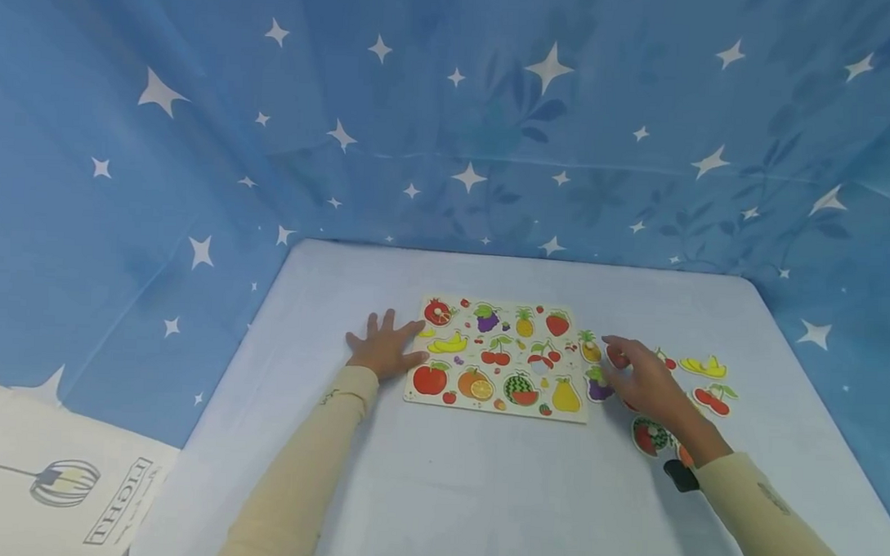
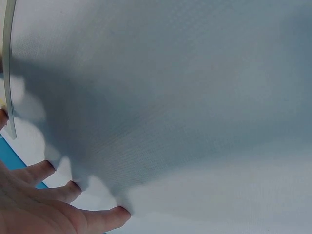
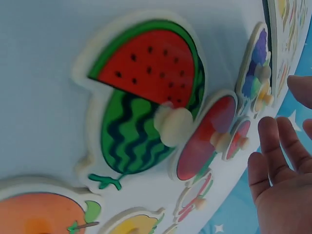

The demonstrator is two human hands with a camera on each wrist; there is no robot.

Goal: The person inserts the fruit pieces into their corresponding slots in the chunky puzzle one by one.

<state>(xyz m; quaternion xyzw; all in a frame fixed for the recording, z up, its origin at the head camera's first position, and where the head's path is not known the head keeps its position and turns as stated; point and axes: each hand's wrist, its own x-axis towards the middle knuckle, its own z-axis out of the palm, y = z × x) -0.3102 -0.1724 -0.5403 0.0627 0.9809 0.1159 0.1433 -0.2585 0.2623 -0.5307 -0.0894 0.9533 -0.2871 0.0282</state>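
Here, the spread left hand touches one board; the right hand, fingers apart, hovers by one grape piece.

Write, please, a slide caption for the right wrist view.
Right hand near knobbed fruit pieces, the watermelon in front.

Head cam: we're looking forward and down from well back, over left fingers and right fingers. Our left wrist cam sits close, mostly facing tablecloth beyond the left fingers. Our right-wrist one's super close to the watermelon piece near the right fingers, and the head view shares that piece.
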